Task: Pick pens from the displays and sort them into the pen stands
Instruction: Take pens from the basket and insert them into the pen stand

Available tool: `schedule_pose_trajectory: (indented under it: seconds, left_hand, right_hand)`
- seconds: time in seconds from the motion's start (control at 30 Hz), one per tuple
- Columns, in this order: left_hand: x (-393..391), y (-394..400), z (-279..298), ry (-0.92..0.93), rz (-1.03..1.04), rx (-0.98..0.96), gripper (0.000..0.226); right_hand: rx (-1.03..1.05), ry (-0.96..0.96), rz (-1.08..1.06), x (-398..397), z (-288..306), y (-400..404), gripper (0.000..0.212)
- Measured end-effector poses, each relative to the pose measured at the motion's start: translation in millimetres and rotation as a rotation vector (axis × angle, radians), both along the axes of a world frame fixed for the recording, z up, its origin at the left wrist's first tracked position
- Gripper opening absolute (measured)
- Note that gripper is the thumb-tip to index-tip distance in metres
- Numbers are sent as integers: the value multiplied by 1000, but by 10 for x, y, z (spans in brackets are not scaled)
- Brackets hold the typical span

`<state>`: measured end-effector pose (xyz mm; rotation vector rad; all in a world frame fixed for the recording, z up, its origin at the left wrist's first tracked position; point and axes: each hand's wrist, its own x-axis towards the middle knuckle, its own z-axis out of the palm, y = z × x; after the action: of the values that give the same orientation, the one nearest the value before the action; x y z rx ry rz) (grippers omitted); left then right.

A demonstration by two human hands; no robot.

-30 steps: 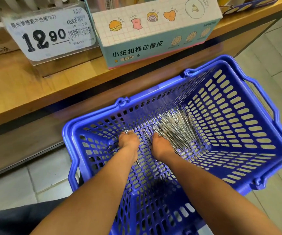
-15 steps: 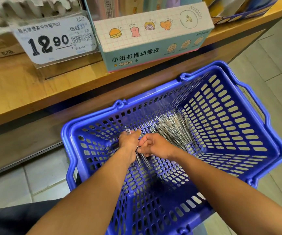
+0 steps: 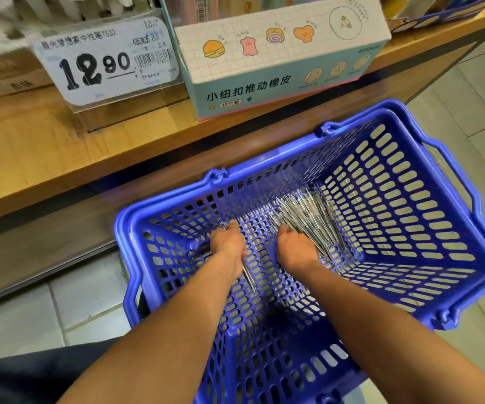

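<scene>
A blue plastic shopping basket stands on the floor below a wooden shelf. On its bottom lies a heap of several clear pens. My left hand grips a small bunch of pens, whose ends stick out above and below the fist. My right hand reaches down onto the near end of the heap, its fingers curled among the pens; whether they close round any is hidden by the back of the hand.
A wooden shelf runs along the back, above the basket. On it stand a price tag holder reading 12.90 and a pastel eraser display box. Grey floor tiles show at the right and lower left.
My right hand was at my left hand beside the held pens half a second ago; it has moved right, back onto the heap. The left hand keeps its bunch.
</scene>
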<state>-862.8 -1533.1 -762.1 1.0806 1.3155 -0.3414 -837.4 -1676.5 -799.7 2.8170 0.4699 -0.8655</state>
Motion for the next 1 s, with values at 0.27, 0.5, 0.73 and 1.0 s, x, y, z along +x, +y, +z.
schedule_pose_trajectory:
  seconds: [0.27,0.5,0.73,1.0]
  left_hand:
    - [-11,-11,-8,-17,-22,-34,45]
    - [-16,-29,-19,-20,-42,-66,48]
    - [11,-50,34,-16,-26,-31,81]
    - [-5,-9,-37,20,-31,58,55]
  right_hand:
    - [-186,-4,13,-44,-10,32,19]
    - [123,141,-170,26,70,64,21]
    - [824,704,-475,139,336,235,9]
    - [521,360,-414,216,195,-71,13]
